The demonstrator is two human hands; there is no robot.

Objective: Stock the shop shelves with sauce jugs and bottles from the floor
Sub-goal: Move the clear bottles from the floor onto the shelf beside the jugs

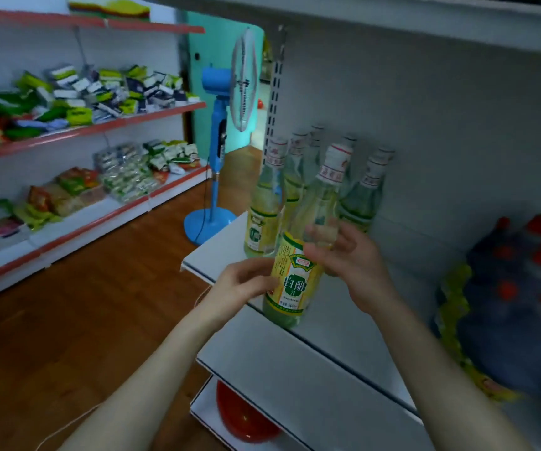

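Observation:
A clear vinegar bottle (298, 271) with a yellow-green label and a white cap stands tilted at the front edge of the white shelf (353, 323). My left hand (243, 284) grips its label from the left. My right hand (350, 252) is around its shoulder from the right, fingers partly spread and blurred. Several matching bottles (264, 203) stand upright in rows behind it, at the shelf's left end near the back panel.
Dark packs with red spots (519, 288) lie on the shelf to the right. A blue pedestal fan (220, 131) stands on the wooden floor to the left. A red bowl (243, 415) sits on the lowest shelf. Packets (77, 96) fill the red-edged shelves across the aisle.

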